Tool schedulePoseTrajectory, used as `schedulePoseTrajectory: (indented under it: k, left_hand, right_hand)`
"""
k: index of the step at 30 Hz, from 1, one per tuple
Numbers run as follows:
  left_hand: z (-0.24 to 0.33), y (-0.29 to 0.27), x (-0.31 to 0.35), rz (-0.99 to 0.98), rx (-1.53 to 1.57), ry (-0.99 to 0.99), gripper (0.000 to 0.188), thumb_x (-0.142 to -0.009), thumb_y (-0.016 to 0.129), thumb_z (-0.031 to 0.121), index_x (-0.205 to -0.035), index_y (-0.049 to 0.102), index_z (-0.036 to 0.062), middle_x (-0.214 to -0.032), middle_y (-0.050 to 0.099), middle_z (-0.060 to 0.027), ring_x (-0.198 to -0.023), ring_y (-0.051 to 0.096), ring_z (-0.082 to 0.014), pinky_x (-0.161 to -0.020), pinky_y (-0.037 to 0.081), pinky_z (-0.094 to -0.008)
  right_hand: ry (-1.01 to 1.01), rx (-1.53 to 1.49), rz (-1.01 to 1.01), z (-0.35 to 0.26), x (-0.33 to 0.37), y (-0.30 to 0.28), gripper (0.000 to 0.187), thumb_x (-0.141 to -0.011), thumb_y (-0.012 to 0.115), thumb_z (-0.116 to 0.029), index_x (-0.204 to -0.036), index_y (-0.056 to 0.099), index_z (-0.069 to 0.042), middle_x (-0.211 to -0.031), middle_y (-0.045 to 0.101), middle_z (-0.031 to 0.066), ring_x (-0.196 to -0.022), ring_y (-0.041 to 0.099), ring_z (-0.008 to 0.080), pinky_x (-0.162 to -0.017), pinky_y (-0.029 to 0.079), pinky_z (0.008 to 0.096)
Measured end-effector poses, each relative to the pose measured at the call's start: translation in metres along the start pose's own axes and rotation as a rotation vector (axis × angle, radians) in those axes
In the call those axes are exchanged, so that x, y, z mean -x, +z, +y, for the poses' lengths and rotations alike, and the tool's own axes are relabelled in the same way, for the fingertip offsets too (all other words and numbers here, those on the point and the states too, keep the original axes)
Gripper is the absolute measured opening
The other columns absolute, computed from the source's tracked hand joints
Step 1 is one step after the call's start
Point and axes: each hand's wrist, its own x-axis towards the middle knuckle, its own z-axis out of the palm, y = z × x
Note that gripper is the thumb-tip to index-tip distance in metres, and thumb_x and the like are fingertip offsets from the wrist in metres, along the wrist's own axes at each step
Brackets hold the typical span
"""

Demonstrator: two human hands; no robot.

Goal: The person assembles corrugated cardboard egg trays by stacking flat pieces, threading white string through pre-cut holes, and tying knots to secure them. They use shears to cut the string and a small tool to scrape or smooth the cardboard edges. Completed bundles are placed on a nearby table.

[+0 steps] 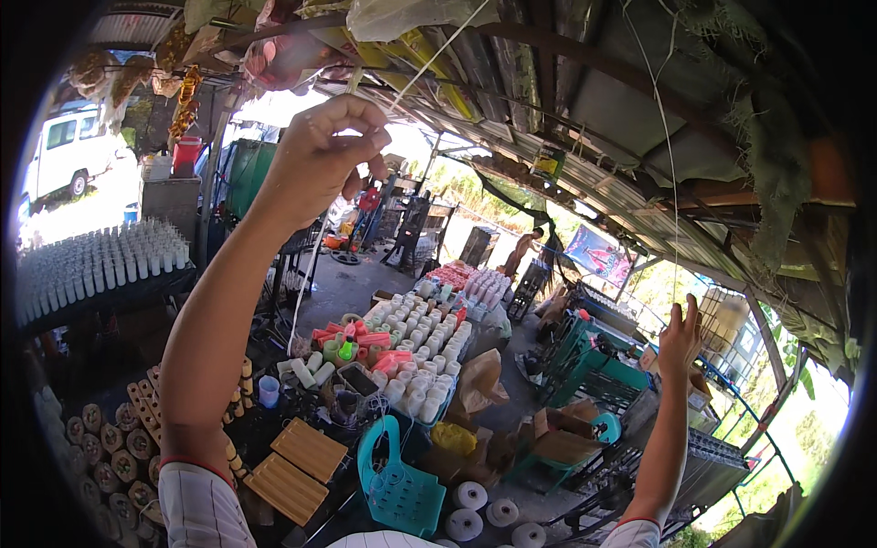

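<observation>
My left hand is raised at the upper left, thumb and fingers pinched on a white cord. From this pinch the cord slants up toward the roof. A white length also hangs below the wrist, down to the candles. Lower, on the right side, my right hand is lifted with its fingers pointing up. A thin white string drops from the roof to its fingertips, which appear closed on it. Rows of white candles, with pink and green ones among them, cover a table below and between my arms.
A teal plastic chair stands close in front, beside brown ridged trays. White thread cones sit on the floor. Upright white candles fill a rack at left. Green machinery is at right. Another person is farther back.
</observation>
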Motion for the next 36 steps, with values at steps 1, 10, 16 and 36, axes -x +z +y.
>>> schedulePoseTrajectory:
  k: [1, 10, 16, 36]
  left_hand:
    - [0.005, 0.009, -0.004, 0.020, -0.016, 0.002, 0.013, -0.098, 0.070, 0.005, -0.109, 0.066, 0.0002, -0.096, 0.069, -0.0059, -0.080, 0.075, -0.0143, -0.043, 0.046, -0.0223]
    - [0.001, 0.044, -0.031, -0.128, -0.118, -0.029, 0.011, -0.097, 0.070, 0.003, -0.107, 0.065, -0.0006, -0.097, 0.072, -0.0097, -0.084, 0.071, -0.0156, -0.063, 0.061, -0.0250]
    - [0.005, -0.019, 0.051, -0.011, -0.963, 0.507, 0.032, -0.092, 0.075, 0.006, -0.122, 0.068, -0.0007, -0.134, 0.065, -0.0155, -0.133, 0.059, -0.0267, -0.114, 0.046, -0.0402]
    - [-0.079, 0.000, 0.625, -0.473, -0.668, -1.720, 0.031, -0.089, 0.071, 0.020, -0.116, 0.072, 0.0043, -0.117, 0.070, -0.0233, -0.112, 0.066, -0.0417, -0.097, 0.053, -0.0514]
  right_hand:
    - [-0.012, 0.014, -0.015, 0.001, 0.014, 0.004, 0.030, -0.085, 0.068, 0.003, -0.114, 0.066, -0.004, -0.144, 0.055, 0.0144, -0.117, 0.065, 0.0366, -0.085, 0.061, 0.0447]
    - [0.033, 0.231, -0.483, 0.052, 0.130, 0.042, 0.028, -0.097, 0.062, -0.012, -0.123, 0.064, -0.004, -0.150, 0.054, 0.0146, -0.125, 0.062, 0.0362, -0.090, 0.061, 0.0451]
    - [0.256, -0.042, -0.189, -0.095, 0.149, -0.024, 0.074, -0.104, 0.060, -0.024, -0.167, 0.024, -0.007, -0.168, 0.027, 0.0262, -0.144, 0.046, 0.0488, -0.108, 0.050, 0.0581]
    - [-0.111, -1.340, -1.619, -0.527, 0.470, -0.104, 0.039, -0.093, 0.076, -0.026, -0.120, 0.074, 0.002, -0.108, 0.078, 0.0218, -0.102, 0.076, 0.0344, -0.091, 0.057, 0.0430]
